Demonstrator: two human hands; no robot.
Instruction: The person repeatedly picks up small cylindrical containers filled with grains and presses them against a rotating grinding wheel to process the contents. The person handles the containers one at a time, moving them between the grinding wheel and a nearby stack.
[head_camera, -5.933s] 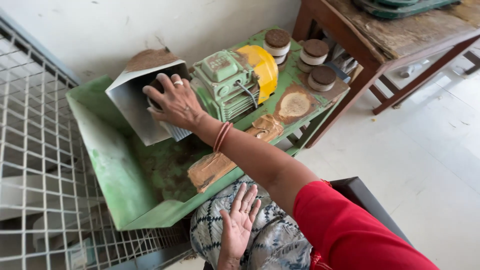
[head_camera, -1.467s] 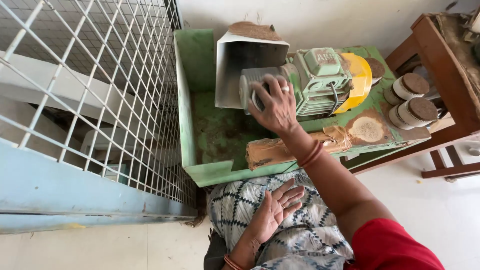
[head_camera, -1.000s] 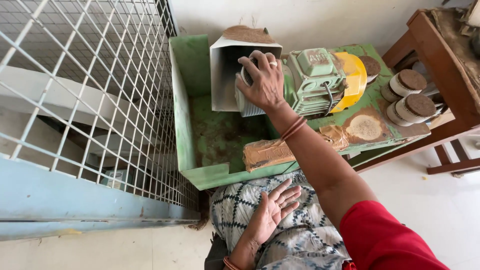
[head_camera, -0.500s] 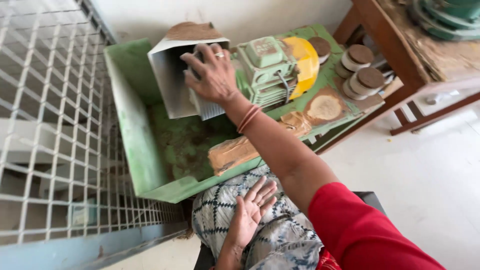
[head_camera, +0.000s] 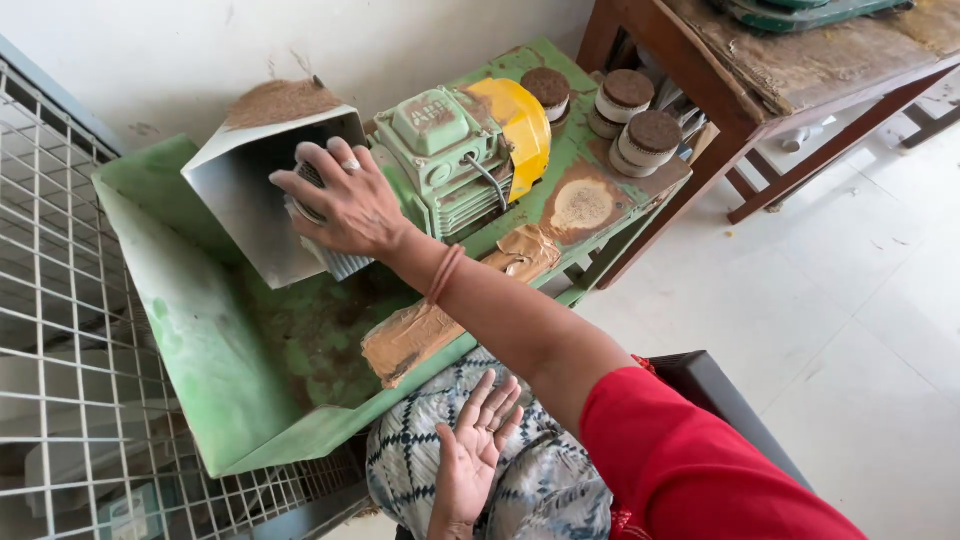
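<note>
Right hand (head_camera: 345, 205) lay spread over a ribbed grey drum (head_camera: 335, 260) at the mouth of the steel hopper (head_camera: 255, 195), beside the green motor (head_camera: 450, 160). Fingers draped, not clenched. Drum looked rigid, heavy, fixed; ribs would offer grip. Left hand (head_camera: 478, 450) rested open, empty, on the lap.

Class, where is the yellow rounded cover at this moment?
In the head view, upper middle: the yellow rounded cover caps the green motor, between the right hand and the brown-topped round pots.
</note>
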